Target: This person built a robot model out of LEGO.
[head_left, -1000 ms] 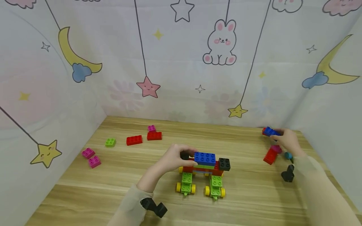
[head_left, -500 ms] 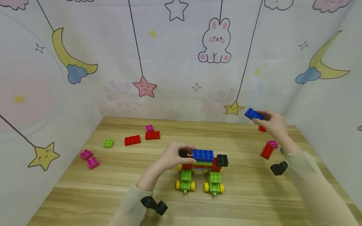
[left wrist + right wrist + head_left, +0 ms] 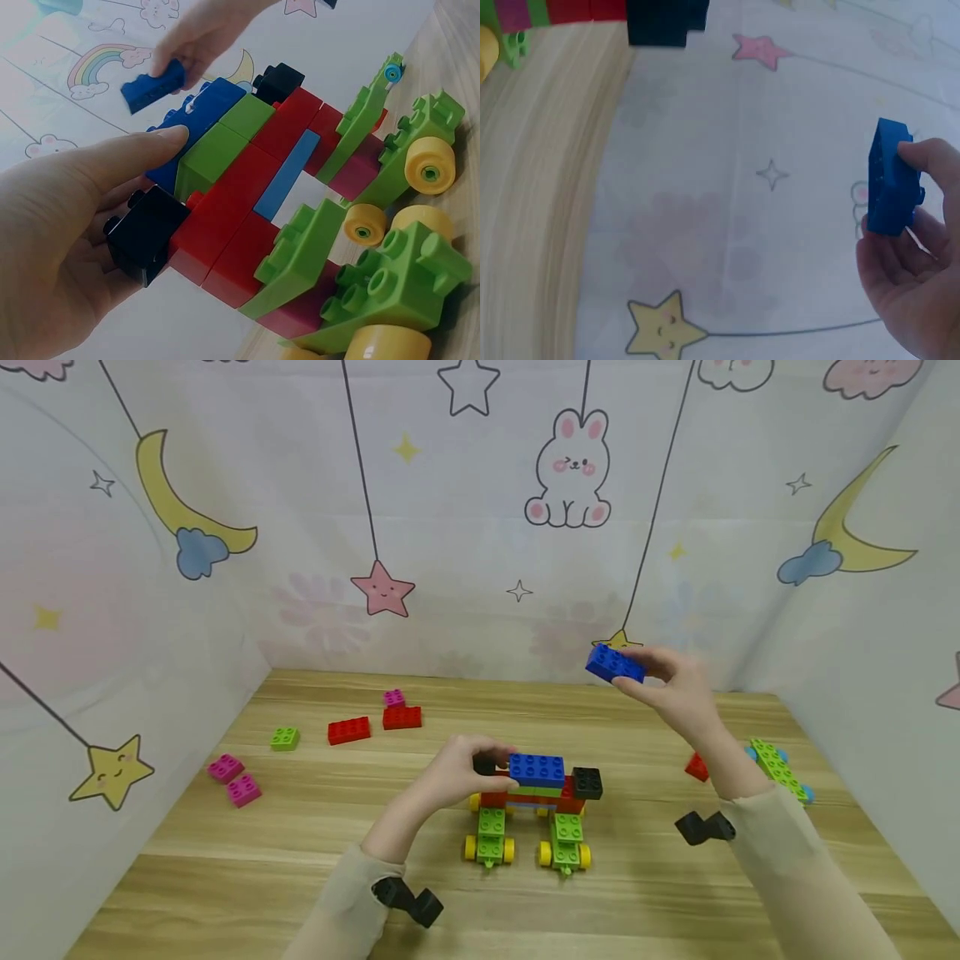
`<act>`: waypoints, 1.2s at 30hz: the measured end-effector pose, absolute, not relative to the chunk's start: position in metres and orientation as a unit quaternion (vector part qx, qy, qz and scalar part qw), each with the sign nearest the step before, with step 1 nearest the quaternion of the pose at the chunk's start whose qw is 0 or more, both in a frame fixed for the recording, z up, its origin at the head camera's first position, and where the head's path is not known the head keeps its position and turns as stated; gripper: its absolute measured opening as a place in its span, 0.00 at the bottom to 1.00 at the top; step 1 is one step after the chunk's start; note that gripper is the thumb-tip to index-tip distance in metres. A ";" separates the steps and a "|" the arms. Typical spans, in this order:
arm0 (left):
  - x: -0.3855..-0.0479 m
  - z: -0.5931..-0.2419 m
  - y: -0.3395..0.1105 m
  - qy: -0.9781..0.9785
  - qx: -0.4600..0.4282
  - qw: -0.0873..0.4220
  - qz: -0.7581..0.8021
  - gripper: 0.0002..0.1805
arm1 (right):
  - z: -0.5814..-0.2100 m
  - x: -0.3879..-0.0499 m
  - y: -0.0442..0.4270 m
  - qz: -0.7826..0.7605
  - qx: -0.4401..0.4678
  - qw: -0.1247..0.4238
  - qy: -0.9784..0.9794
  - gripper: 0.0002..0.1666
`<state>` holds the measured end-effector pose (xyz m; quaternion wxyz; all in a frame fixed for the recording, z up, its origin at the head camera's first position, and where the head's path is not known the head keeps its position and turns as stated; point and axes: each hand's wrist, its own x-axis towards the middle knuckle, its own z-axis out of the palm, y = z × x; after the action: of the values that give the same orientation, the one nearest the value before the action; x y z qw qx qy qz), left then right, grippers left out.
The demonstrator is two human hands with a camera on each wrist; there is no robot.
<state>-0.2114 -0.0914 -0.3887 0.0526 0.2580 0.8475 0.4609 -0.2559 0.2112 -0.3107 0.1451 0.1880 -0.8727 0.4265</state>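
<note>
A toy brick vehicle (image 3: 491, 837) stands mid-table on green bases with yellow wheels. Its red body carries green bricks, a blue brick (image 3: 536, 770) on top and a black brick (image 3: 587, 783) at the right end. My left hand (image 3: 456, 777) grips its left end. In the left wrist view, the thumb lies on the top blue brick, and the fingers reach behind another black brick (image 3: 146, 229). Above and right of the vehicle, my right hand (image 3: 678, 697) pinches a loose blue brick (image 3: 611, 664) in the air, its hollow underside visible in the right wrist view (image 3: 885, 176).
On the left of the wooden table lie two red bricks (image 3: 348, 731), a green brick (image 3: 284, 739) and three magenta bricks (image 3: 243, 790). At right, a red brick (image 3: 697, 767) and a green piece with blue wheels (image 3: 776, 768) lie partly behind the right arm. A patterned cloth wall (image 3: 465, 543) stands behind.
My right hand has lifted the blue brick from the back right of the table and carried it left towards the vehicle. The left hand stays on the vehicle.
</note>
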 end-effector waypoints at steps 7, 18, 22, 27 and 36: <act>-0.211 -0.388 -0.091 0.848 0.262 0.054 0.459 0.21 | -0.315 -0.234 0.182 0.435 0.238 0.120 -0.860 0.21; -0.208 -0.385 -0.090 0.851 0.276 0.050 0.443 0.21 | -0.334 -0.218 0.159 0.431 0.256 0.061 -0.863 0.20; -0.207 -0.383 -0.089 0.854 0.281 0.046 0.436 0.25 | -0.340 -0.215 0.156 0.436 0.262 0.038 -0.860 0.21; -0.204 -0.378 -0.090 0.856 0.273 0.045 0.437 0.31 | -0.345 -0.212 0.153 0.439 0.274 0.030 -0.855 0.21; -0.199 -0.368 -0.092 0.846 0.279 0.011 0.454 0.34 | -0.350 -0.208 0.149 0.429 0.291 0.031 -0.855 0.22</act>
<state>-0.1994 -0.0917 -0.3682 0.0111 0.2793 0.8461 0.4538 -0.2075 0.1490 -0.3505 0.0308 0.2907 -0.8548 0.4289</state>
